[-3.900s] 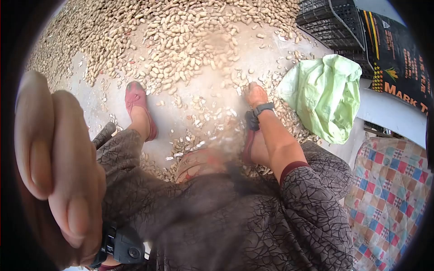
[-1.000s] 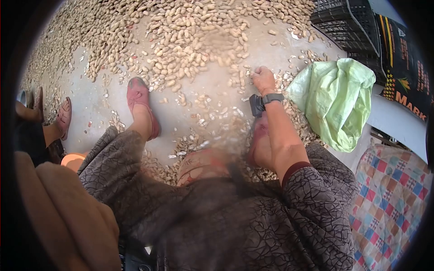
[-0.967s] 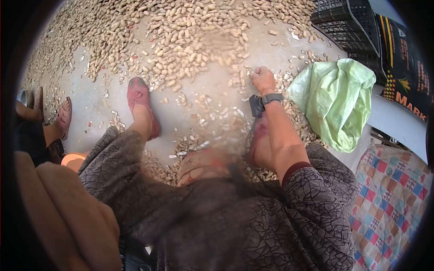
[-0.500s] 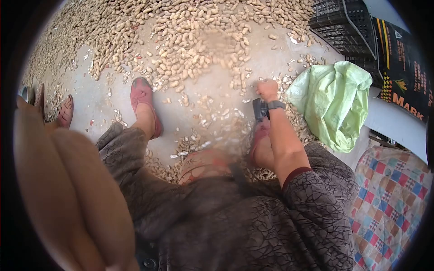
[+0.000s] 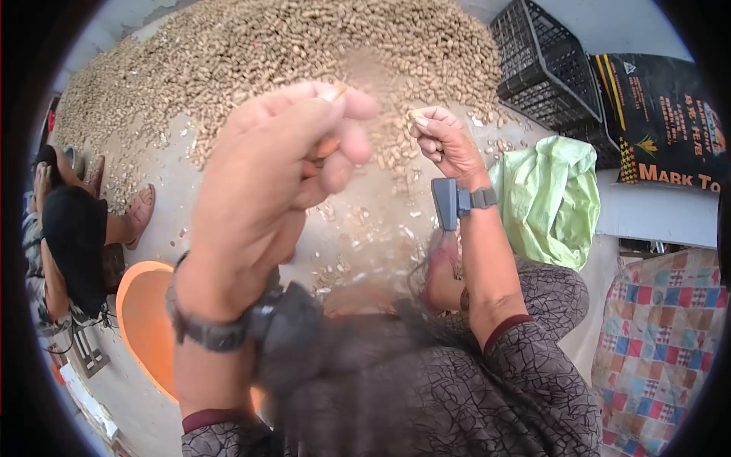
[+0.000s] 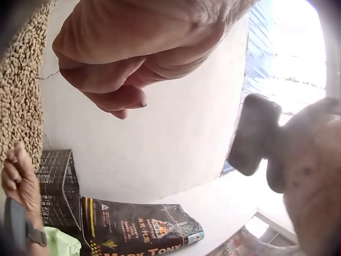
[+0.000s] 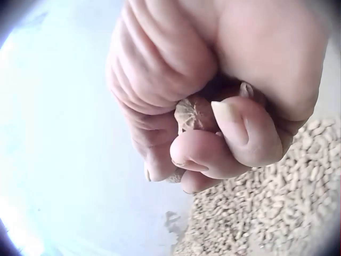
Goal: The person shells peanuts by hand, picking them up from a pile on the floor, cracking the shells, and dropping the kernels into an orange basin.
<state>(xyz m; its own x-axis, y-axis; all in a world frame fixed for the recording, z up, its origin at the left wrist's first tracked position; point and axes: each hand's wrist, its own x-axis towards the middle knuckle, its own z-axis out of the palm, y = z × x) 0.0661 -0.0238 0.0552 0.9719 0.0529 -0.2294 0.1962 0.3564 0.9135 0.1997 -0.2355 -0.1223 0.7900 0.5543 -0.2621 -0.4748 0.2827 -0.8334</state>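
Observation:
Raised close to the camera in the head view, the left hand (image 5: 266, 175) has curled fingers around a small orange-red thing (image 5: 327, 147), too unclear to name. Its curled fingers also show in the left wrist view, their contents hidden. The right hand (image 5: 449, 145) is up over the floor, left of the green sack (image 5: 550, 202), pinching a small pale thing at its fingertips. Close up in the right wrist view, that hand (image 7: 224, 85) grips peanuts (image 7: 194, 114) in its curled fingers. The peanut pile (image 5: 304, 49) spreads beyond both hands.
Black crate (image 5: 544, 68) and black printed bag (image 5: 670, 122) stand at upper right. An orange basin (image 5: 145, 320) is at lower left, near another person's sandalled foot (image 5: 139, 217). A checked cloth (image 5: 659, 343) lies at lower right. Shells litter the floor.
The left hand has swung from the left edge toward the middle, and the right hand has risen off the floor. The head view has shifted, showing more of the basin and the other person.

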